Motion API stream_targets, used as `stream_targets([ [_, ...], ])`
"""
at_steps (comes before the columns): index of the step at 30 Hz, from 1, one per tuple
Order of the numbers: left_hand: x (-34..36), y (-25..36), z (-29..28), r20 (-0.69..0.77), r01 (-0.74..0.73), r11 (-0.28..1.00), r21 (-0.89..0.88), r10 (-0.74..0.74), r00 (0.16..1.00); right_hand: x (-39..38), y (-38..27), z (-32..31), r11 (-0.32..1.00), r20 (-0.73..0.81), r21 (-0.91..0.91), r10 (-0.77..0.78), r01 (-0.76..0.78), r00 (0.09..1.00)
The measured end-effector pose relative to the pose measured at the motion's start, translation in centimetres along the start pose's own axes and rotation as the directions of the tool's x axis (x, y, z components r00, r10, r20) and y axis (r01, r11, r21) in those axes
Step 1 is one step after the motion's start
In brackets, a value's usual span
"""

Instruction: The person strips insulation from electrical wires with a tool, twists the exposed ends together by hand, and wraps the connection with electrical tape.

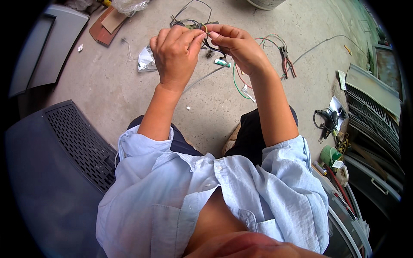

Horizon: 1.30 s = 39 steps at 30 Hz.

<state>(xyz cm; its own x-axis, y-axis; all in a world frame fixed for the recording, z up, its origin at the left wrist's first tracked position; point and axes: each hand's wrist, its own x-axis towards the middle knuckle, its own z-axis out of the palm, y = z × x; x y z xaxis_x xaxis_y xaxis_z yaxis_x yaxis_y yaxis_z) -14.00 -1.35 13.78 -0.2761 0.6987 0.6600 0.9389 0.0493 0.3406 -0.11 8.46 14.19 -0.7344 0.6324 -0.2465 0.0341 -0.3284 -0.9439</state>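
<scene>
My left hand (pixel 175 53) and my right hand (pixel 237 45) meet above the concrete floor, fingertips almost touching. Between them, both hands pinch a thin yellow-green wire (pixel 205 28); its exact ends are hidden by the fingers. Black cables (pixel 208 44) hang below and behind the fingers, part of a tangled bundle on the floor. Just under my hands lies a small green-and-white roll (pixel 222 62). To the right of my right hand rest pliers (pixel 285 62) with red handles, beside loose red and green wires (pixel 235 77).
A clear plastic bag (pixel 146 59) lies left of the cables. Brown boards (pixel 107 25) and a grey panel (pixel 60 47) are at the far left, a dark perforated panel (pixel 81 142) nearer. Finned metal panels (pixel 372 105) and a green container (pixel 330 155) stand on the right.
</scene>
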Motion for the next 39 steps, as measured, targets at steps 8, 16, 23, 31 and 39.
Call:
stream_targets([
  [8, -0.7, -0.4, 0.7, 0.342, 0.475, 0.769, -0.427, -0.349, 0.872, 0.2, 0.5, 0.1, 0.983, -0.02, -0.181, -0.038, 0.034, 0.999],
  [16, -0.6, -0.9, 0.3, 0.844, 0.88, -0.042, -0.473, -0.308, 0.439, 0.2, 0.7, 0.3, 0.969, -0.068, -0.228, -0.112, 0.094, 0.991],
  [23, 0.0, 0.2, -0.4, 0.205, 0.33, 0.908, -0.257, -0.282, 0.937, 0.2, 0.4, -0.1, 0.976, -0.101, -0.188, -0.13, 0.11, 0.986],
  [31, -0.3, 0.3, 0.1, 0.021, 0.052, 0.998, -0.023, -0.052, 0.998, 0.3, 0.5, 0.3, 0.972, -0.076, -0.214, -0.114, 0.095, 0.991],
  [39, -0.2, 0.5, -0.1, -0.023, -0.018, 0.996, 0.092, 0.02, 1.0, 0.0, 0.4, 0.8, 0.961, -0.092, -0.232, -0.174, 0.148, 0.981],
])
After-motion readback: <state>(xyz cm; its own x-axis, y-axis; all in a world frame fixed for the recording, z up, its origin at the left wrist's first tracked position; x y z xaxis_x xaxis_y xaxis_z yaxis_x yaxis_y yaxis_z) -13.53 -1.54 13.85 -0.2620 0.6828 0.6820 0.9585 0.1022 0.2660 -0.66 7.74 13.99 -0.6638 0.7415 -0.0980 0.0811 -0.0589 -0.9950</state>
